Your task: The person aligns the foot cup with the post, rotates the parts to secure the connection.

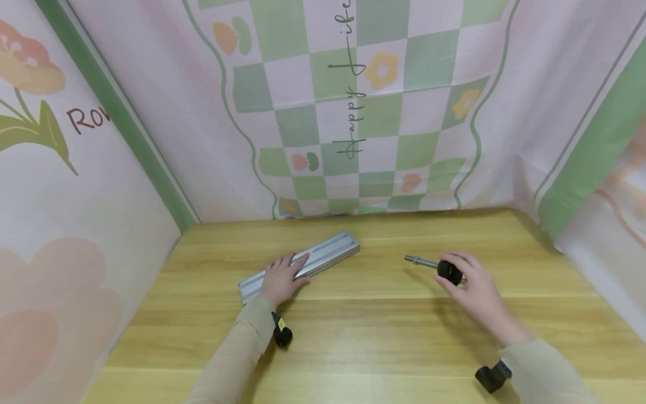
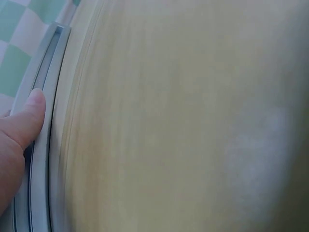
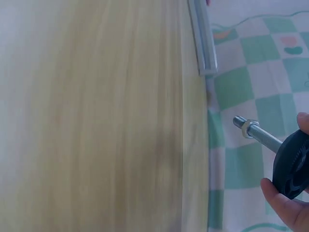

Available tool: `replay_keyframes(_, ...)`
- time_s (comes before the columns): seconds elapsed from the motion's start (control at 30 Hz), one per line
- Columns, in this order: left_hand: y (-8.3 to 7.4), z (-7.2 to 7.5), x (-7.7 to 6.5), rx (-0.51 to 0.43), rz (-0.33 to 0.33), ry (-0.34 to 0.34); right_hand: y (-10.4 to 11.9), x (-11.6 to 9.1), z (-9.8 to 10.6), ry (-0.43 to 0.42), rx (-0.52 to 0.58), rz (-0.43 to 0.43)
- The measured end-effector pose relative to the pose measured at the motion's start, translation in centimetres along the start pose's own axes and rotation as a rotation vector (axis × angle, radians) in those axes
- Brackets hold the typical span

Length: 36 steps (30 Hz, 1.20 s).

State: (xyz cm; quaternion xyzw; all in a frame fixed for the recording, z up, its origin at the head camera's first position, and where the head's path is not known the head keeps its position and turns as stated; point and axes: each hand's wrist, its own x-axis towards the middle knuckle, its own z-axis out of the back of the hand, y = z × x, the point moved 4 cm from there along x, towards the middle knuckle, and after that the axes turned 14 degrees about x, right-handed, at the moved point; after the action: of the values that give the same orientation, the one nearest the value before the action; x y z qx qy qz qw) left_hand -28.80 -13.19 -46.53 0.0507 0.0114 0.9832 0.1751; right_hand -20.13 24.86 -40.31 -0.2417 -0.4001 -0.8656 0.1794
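Note:
A silvery aluminium profile (image 1: 333, 248) with long grooves lies slantwise on the wooden table, left of the middle. My left hand (image 1: 282, 280) grips it across its width near the lower left end, fingers over the top. In the left wrist view the thumb (image 2: 30, 116) lies along the grooved side of the profile (image 2: 41, 183). Over the right part of the table, my right hand (image 1: 474, 286) pinches the black round base of a levelling foot (image 1: 448, 272) between thumb and fingers. Its threaded stud (image 3: 264, 137) points left, with a nut (image 3: 249, 128) near the tip.
The wood-grain table (image 1: 373, 336) reaches back to a curtain (image 1: 333, 123) with green checks and flowers. More printed cloth (image 1: 75, 224) hangs at the left and right sides. A black wrist camera (image 1: 282, 335) sits at the left cuff, another (image 1: 492, 377) at the right.

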Motion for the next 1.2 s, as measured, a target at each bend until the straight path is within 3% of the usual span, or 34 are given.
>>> replay_keyframes(0.47, -0.1, -0.1, 0.1, -0.038, 0.023, -0.049, 0.8, -1.7, -0.6, 0.037, 0.427, -0.381)
replay_keyframes(0.63, -0.2, -0.2, 0.0, -0.073, 0.022, -0.052, 1.0, -2.2, -1.0, 0.025, 0.637, -0.431)
replay_keyframes(0.83, -0.1, -0.2, -0.4, -0.078, 0.002, -0.063, 1.2, -2.8, -1.0, 0.029, 0.65, -0.489)
replay_keyframes(1.0, -0.3, 0.4, -1.0, -0.13, 0.0, -0.061, 1.4, -3.0, -0.7, 0.003, 0.786, -0.482)
replay_keyframes(1.2, -1.2, 2.1, -1.4, -0.251, -0.015, -0.187, 1.4, -3.1, -0.2, -0.028, 0.953, -0.44)
